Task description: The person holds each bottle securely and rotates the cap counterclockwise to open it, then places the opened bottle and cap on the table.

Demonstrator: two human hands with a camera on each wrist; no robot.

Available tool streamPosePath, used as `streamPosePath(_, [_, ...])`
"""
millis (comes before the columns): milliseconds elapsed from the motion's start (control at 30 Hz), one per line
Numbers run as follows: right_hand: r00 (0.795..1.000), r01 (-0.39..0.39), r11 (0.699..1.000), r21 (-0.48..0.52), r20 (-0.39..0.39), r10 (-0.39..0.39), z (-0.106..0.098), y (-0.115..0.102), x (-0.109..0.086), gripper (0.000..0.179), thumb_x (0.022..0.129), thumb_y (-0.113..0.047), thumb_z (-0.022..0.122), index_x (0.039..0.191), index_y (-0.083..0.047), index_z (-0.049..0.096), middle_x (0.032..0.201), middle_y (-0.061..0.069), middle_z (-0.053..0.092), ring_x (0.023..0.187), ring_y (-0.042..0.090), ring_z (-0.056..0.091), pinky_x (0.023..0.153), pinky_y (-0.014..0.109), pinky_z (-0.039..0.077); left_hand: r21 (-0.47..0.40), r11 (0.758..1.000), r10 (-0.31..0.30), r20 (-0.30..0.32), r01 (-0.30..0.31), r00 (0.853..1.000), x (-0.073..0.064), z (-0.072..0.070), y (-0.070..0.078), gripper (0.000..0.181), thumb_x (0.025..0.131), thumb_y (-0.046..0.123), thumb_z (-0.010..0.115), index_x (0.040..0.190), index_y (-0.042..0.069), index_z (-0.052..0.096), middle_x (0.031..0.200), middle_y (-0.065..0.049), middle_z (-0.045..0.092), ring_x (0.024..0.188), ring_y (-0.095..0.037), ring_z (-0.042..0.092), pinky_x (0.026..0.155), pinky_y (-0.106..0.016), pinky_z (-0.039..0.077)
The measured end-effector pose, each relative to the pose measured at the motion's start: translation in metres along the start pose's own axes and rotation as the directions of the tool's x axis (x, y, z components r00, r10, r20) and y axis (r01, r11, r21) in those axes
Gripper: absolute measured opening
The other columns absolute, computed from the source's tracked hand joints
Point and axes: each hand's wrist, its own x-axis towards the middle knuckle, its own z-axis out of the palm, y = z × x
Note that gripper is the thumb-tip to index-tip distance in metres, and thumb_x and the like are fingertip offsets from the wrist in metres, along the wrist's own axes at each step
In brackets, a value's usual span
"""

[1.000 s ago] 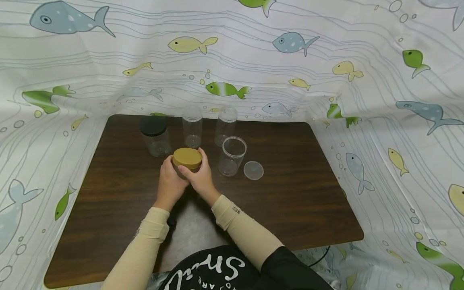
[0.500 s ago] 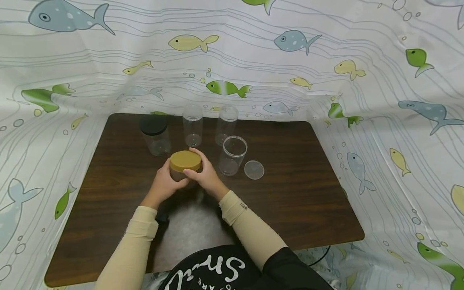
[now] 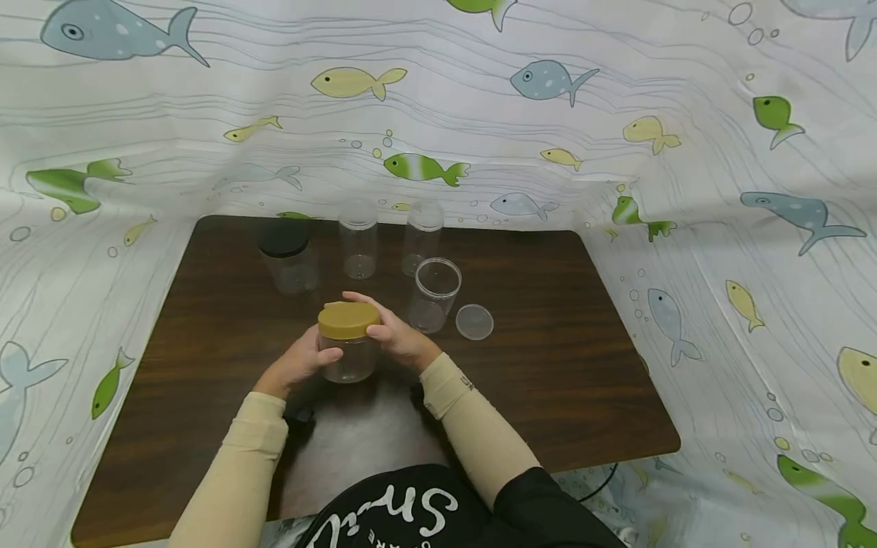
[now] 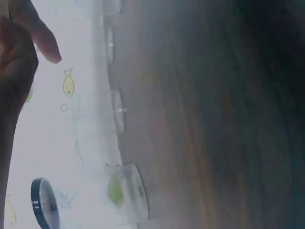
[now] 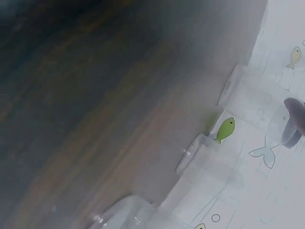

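A clear jar [image 3: 351, 361] with a yellow lid [image 3: 348, 320] is held between both hands above the near middle of the table. My left hand [image 3: 299, 364] grips the jar from the left, its thumb lying across the clear body. From the right, my right hand [image 3: 404, 341] holds it at the lid, thumb on the front of the rim and fingers reaching behind. In the left wrist view only part of the left hand [image 4: 21, 59] shows at the upper left, and the jar is out of sight. A fingertip of the right hand [image 5: 296, 113] enters the right wrist view.
A black-lidded clear jar [image 3: 294, 272] stands at the table's back left. Two capped clear jars [image 3: 359, 247] are along the back edge. To the right are a lidless clear jar [image 3: 432, 308] and a flat translucent lid [image 3: 474, 322] on the wooden table [image 3: 562, 365].
Both hands have brought the yellow-lidded jar toward the body and slightly left. More of its clear body now shows, and the left hand has shifted lower on it.
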Motion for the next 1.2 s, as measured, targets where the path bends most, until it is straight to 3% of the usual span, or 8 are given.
streamPosePath(200, [0.971,0.110,0.993,-0.047,-0.207,-0.118,0.007,0.013,0.002,0.091,0.097,-0.051,0.065,0.157,-0.002,0.018,0.162,0.023,0.029,0.141,0.022,0.041,0.118,0.041,0.028,0.199,0.976,-0.042,-0.221,0.087,0.974,0.004,0.002,0.002,0.070,0.096,0.020,0.070,0.150,-0.006,0.032,0.138,-0.017,0.051,0.122,-0.020,0.054,0.100,-0.031,0.045])
streamPosePath(333, [0.911,0.041,0.974,-0.225,-0.392,-0.129,0.018,0.018,0.002,0.072,0.103,-0.028,0.061,0.159,-0.006,0.021,0.163,0.011,0.032,0.145,0.024,0.038,0.116,0.043,0.033,0.406,0.885,-0.024,-0.448,0.227,0.894,0.011,0.009,-0.002,0.085,0.086,0.026,0.081,0.151,-0.002,0.033,0.139,-0.025,0.052,0.121,-0.038,0.055,0.101,-0.054,0.045])
streamPosePath(433, [0.870,-0.101,0.937,-0.334,-0.486,-0.079,0.028,0.019,0.005,0.084,0.098,-0.041,0.066,0.161,-0.012,0.019,0.162,0.003,0.034,0.139,0.021,0.044,0.111,0.040,0.039,0.515,0.805,0.050,-0.553,0.294,0.831,0.014,0.016,-0.007,0.095,0.079,0.030,0.087,0.150,-0.004,0.034,0.138,-0.029,0.052,0.122,-0.046,0.053,0.101,-0.063,0.042])
streamPosePath(600, [0.818,-0.172,0.939,-0.298,-0.574,-0.032,0.038,0.020,0.011,0.102,0.087,-0.048,0.078,0.162,-0.018,0.016,0.153,0.004,0.041,0.128,0.015,0.051,0.104,0.034,0.045,0.638,0.715,0.210,-0.585,0.285,0.783,0.019,0.026,-0.013,0.092,0.075,0.024,0.088,0.145,-0.009,0.038,0.132,-0.033,0.054,0.120,-0.050,0.052,0.100,-0.065,0.041])
streamPosePath(667, [0.807,-0.153,0.949,-0.276,-0.589,-0.042,0.038,0.020,0.012,0.100,0.087,-0.042,0.080,0.161,-0.019,0.018,0.148,0.004,0.045,0.125,0.015,0.053,0.103,0.032,0.046,0.647,0.714,0.229,-0.577,0.268,0.784,0.020,0.028,-0.014,0.091,0.074,0.023,0.088,0.144,-0.008,0.039,0.131,-0.033,0.053,0.119,-0.050,0.052,0.100,-0.065,0.040])
streamPosePath(800, [0.809,-0.110,0.959,-0.261,-0.584,-0.066,0.034,0.016,0.011,0.093,0.087,-0.031,0.080,0.159,-0.018,0.023,0.143,0.004,0.048,0.120,0.017,0.055,0.100,0.033,0.048,0.590,0.770,0.169,-0.556,0.242,0.814,0.020,0.027,-0.012,0.095,0.074,0.024,0.089,0.147,-0.007,0.036,0.137,-0.031,0.051,0.124,-0.048,0.050,0.104,-0.064,0.038])
streamPosePath(967, [0.857,-0.032,0.980,-0.197,-0.510,-0.075,0.027,0.011,0.007,0.086,0.085,-0.027,0.080,0.148,-0.007,0.025,0.141,0.009,0.048,0.120,0.017,0.054,0.101,0.032,0.047,0.487,0.855,0.091,-0.475,0.175,0.875,0.017,0.019,-0.008,0.091,0.076,0.018,0.087,0.148,-0.004,0.036,0.137,-0.027,0.053,0.122,-0.043,0.054,0.103,-0.059,0.041])
streamPosePath(1200, [0.932,0.046,0.995,-0.086,-0.354,-0.073,0.015,0.010,0.005,0.107,0.077,-0.053,0.085,0.150,-0.004,0.024,0.135,0.012,0.050,0.112,0.014,0.057,0.093,0.028,0.049,0.405,0.909,0.050,-0.349,0.102,0.936,0.012,0.009,-0.003,0.081,0.082,0.009,0.082,0.147,-0.002,0.037,0.136,-0.024,0.054,0.121,-0.036,0.054,0.102,-0.049,0.044])
